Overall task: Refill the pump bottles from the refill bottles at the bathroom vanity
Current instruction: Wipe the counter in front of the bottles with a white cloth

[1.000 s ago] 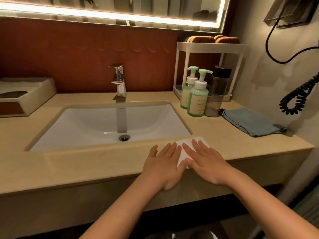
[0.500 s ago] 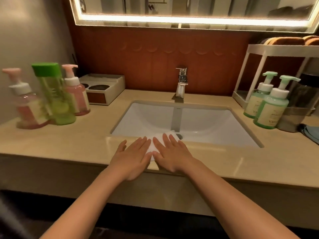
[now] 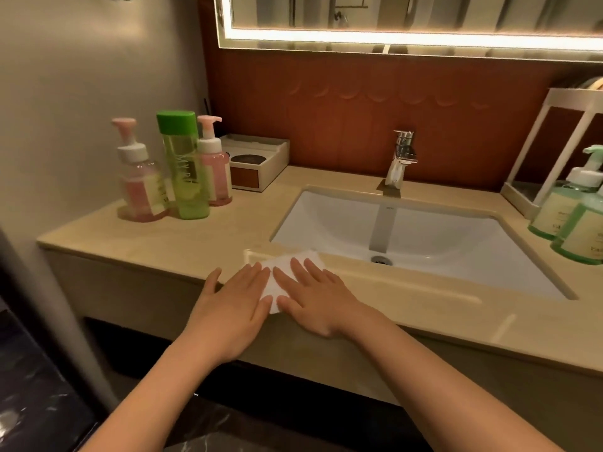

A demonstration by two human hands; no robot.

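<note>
A beige surface [image 3: 195, 236] runs the width of the vanity, under a lit mirror [image 3: 408, 14]. A white sink [image 3: 440, 236] is set into it right of centre, and a white rack [image 3: 554, 132] stands at the far right edge.

Both hands lie flat at the front edge, just left of the sink corner. The left hand [image 3: 231, 308] and right hand [image 3: 313, 298] are side by side with fingers straight, released and gripping nothing, pressing down on a white cloth [image 3: 287, 272] that shows between and beyond them.

The task's bottles stand well apart from the hands. In the back left corner a refill bottle [image 3: 184, 164], clear green with a green cap, stands upright. A pink pump [image 3: 140, 184] is just beside it on the left and a second pink pump [image 3: 215, 171] on the right, partly behind it. At the right, in front of the rack, stand a green pump [image 3: 561, 207] and a second green pump [image 3: 584, 236], which the frame edge cuts.

A small box [image 3: 261, 164] sits against the back wall just right of the pink group. A chrome tap [image 3: 399, 158] rises behind the sink.
</note>
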